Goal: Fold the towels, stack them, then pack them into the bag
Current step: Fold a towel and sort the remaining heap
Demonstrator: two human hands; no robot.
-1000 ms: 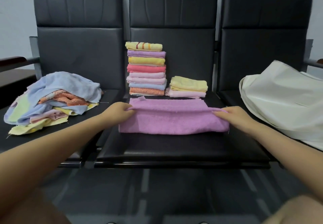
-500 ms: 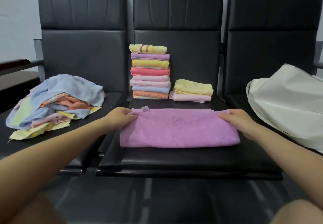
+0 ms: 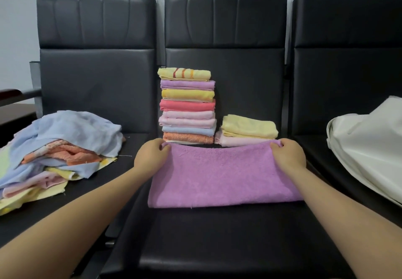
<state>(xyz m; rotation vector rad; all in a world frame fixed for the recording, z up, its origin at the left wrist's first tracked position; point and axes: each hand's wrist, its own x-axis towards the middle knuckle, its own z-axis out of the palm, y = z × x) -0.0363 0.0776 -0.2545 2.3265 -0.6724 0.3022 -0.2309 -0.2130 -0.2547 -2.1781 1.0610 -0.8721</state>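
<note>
The purple towel [image 3: 224, 176] lies folded on the middle seat [image 3: 217, 239] of a row of black chairs, its long axis running from one hand to the other, its folded near edge toward the person and its far edge lifted slightly between the hands. The left hand [image 3: 150, 157] pinches the far left corner, fingers curled over the edge, knuckles up. The right hand [image 3: 288, 155] pinches the far right corner in the same way. Both forearms reach forward from the lower corners of the view, converging on the towel, with the wrists roughly level.

Just beyond the hands, against the backrest, stands a tall stack of folded towels [image 3: 188, 106], closer to the left hand: yellow striped on top, then purple, yellow, coral, pinks, blue and orange at the bottom. Beside it, closer to the right hand, is a short stack [image 3: 248, 131] of a yellow towel on a pink one; the lifted purple edge hides part of its base.

Out past the left hand, on the left seat, lies a loose heap of unfolded towels [image 3: 56, 148] in blue, orange, pink and yellow. Out past the right hand, on the right seat, the cream bag [image 3: 369, 143] lies slumped; its contents cannot be seen.
</note>
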